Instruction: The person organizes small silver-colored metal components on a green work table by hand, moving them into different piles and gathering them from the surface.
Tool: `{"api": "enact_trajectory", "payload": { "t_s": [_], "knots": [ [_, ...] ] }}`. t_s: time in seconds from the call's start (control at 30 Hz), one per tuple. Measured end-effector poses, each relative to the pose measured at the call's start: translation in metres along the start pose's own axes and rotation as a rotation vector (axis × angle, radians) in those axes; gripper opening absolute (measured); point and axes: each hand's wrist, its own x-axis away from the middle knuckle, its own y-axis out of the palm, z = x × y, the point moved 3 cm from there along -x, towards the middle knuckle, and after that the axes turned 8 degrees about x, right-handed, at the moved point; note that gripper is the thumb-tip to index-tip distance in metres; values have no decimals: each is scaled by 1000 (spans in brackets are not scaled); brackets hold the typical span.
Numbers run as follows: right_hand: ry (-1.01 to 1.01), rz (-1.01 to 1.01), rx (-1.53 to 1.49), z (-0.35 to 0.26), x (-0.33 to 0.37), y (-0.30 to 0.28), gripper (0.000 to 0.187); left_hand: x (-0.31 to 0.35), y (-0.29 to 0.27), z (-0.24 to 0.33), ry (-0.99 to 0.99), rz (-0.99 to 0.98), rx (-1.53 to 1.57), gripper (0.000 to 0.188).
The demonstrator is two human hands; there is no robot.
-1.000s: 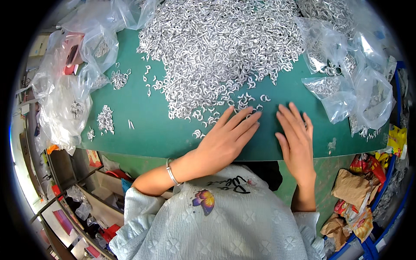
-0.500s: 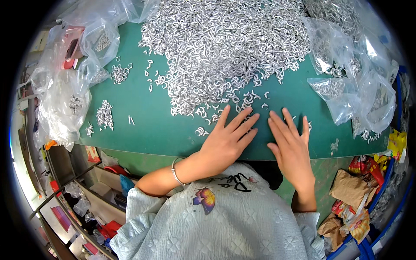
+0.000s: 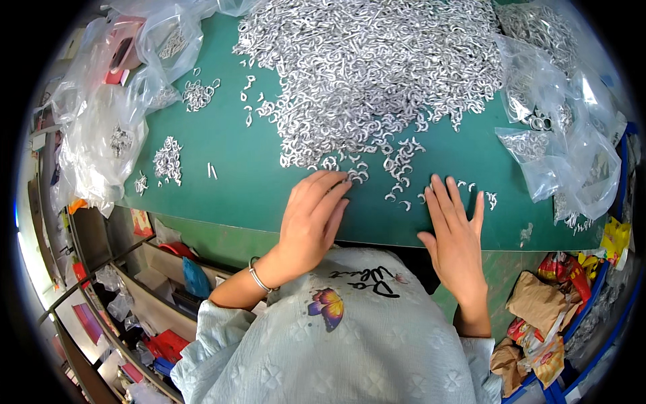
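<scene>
A large heap of small silver metal pieces point(image 3: 377, 74), many of them crescent-shaped, covers the far middle of the green tabletop. My left hand point(image 3: 311, 217) rests at the heap's near edge, its fingers bent and slightly apart. Its fingertips touch or nearly touch a few loose crescents point(image 3: 359, 174); what lies under them is hidden. To the right, my right hand point(image 3: 455, 236) lies flat with fingers stretched and thumb out, holding nothing visible. Beside its fingertips are several separate crescents point(image 3: 492, 200). A short trail of crescents point(image 3: 402, 165) lies between the two hands.
Small piles of rings point(image 3: 199, 96) and metal parts point(image 3: 168, 161) sit on the left. Clear plastic bags point(image 3: 101, 148) with parts stand at the left edge, more bags point(image 3: 538, 148) at the right. A pink container point(image 3: 126, 46) is far left. Paper packaging point(image 3: 538, 296) lies below right.
My left hand has drawn back to the left, its spread fingers now bent. More crescents lie loose between the hands. My right hand stays nearly in place, while the view has shifted slightly.
</scene>
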Motion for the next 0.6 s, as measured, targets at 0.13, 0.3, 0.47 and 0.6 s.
{"api": "enact_trajectory", "payload": {
  "t_s": [0.13, 0.3, 0.47, 0.6],
  "knots": [
    [20, 17, -9, 0, 4, 8, 79, 15, -7, -7, -96, 102, 10, 40],
    [-18, 8, -51, -7, 15, 12, 79, 25, -10, -10, -156, 93, -38, 49],
    [-10, 7, 1, -18, 16, 23, 82, 27, -5, -9, -135, 44, -10, 40],
    [-26, 16, -6, -21, 28, 32, 85, 33, -1, -10, -109, 25, 88, 34]
  ]
}}
